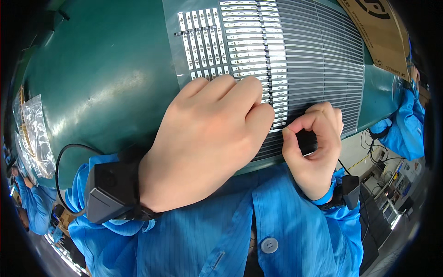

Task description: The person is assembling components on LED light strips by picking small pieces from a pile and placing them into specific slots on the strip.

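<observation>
Brown carton (pixel 379 39) near striped sheet (pixel 318 60)

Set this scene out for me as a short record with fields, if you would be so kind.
Left hand: knuckles up, fingers curled over the silver strips; fingertips hidden
Right hand: thumb and forefinger tips together beside the strips; anything pinched is too small to tell
Panel: grey, striped, right of the strips
Table: green, under the panel
Box: brown cardboard, upper right
Bag: see-through plastic, far left
Wrists: a black device on each
</observation>
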Available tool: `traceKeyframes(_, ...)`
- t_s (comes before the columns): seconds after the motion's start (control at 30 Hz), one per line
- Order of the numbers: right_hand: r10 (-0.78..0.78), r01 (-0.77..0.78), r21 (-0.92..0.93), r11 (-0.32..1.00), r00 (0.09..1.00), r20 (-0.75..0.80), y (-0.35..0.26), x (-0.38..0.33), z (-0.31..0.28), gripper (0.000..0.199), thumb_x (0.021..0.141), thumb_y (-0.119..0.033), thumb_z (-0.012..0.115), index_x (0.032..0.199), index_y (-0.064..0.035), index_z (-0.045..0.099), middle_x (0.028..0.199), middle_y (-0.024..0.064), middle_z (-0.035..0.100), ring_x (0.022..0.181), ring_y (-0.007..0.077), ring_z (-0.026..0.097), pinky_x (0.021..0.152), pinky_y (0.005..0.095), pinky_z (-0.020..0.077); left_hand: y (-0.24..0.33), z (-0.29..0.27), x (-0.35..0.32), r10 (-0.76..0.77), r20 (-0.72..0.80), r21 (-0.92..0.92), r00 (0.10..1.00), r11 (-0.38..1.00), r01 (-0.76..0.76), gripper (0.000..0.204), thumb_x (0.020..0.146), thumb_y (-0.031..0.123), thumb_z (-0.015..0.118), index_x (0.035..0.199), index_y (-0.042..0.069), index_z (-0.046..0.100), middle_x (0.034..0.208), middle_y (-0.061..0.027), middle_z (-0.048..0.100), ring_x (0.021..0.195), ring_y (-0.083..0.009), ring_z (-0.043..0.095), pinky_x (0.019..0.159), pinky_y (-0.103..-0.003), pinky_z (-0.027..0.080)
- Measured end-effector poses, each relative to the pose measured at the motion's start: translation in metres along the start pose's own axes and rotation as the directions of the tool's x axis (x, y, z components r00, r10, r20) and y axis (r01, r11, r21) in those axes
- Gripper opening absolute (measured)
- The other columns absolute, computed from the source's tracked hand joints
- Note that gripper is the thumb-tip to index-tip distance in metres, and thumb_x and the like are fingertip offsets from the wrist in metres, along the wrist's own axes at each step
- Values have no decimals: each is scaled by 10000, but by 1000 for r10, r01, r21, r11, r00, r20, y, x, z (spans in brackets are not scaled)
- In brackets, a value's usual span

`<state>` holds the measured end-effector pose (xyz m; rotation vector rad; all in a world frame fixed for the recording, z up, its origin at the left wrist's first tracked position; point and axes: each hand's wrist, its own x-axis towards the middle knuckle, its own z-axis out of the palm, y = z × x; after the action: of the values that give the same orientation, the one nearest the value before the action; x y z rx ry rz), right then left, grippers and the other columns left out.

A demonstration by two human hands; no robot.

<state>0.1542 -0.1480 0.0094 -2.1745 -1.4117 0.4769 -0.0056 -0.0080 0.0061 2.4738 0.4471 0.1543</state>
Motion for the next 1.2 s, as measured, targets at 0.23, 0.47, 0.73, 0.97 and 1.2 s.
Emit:
traceKeyframes(0.23, -11, 13, -62, 998, 1000, 25, -2, 2, -1, 212, 620, -17, 735, 743, -136, 610, 831, 7, 519, 845, 231, 467, 795, 352, 322, 0, 0, 0, 7, -9, 3, 1000, 1000, -7, 330, 589, 81, 808, 843, 102, 598, 909, -23, 546, 843, -234, 583, 717, -372, 441)
traceKeyframes(0.47, -15, 18, -92, 996, 999, 33, -2, 1, -1, 206, 618, -19, 727, 742, -131, 606, 831, 12, 516, 849, 237, 467, 796, 356, 323, 2, 2, -2, 9, -12, -19, 1000, 1000, -10, 325, 596, 76, 806, 844, 98, 598, 912, -28, 546, 843, -235, 585, 712, -372, 440)
traceKeyframes(0.73, -22, 29, -129, 991, 998, 56, -7, 6, -5, 205, 629, -17, 718, 751, -116, 587, 839, 27, 512, 849, 253, 471, 808, 364, 330, 1, 0, 1, 19, -21, -10, 1000, 1000, -19, 323, 601, 73, 808, 845, 94, 598, 909, -33, 545, 843, -238, 589, 721, -369, 450)
traceKeyframes(0.97, -53, 65, -144, 987, 995, 81, -6, 8, -5, 207, 653, -3, 718, 766, -100, 573, 834, 45, 507, 838, 268, 476, 811, 370, 335, -2, 4, 0, 20, -57, -23, 998, 1000, -22, 300, 625, 78, 801, 840, 96, 593, 907, -29, 546, 837, -237, 586, 717, -370, 449)
traceKeyframes(1.2, -49, 54, -45, 998, 992, 116, 2, 7, -10, 209, 675, 20, 696, 798, -80, 559, 828, 59, 507, 810, 267, 478, 801, 374, 339, 0, 11, 0, 19, -151, -9, 988, 1000, -20, 249, 676, 93, 783, 820, 103, 579, 873, -27, 542, 816, -243, 580, 693, -379, 435)
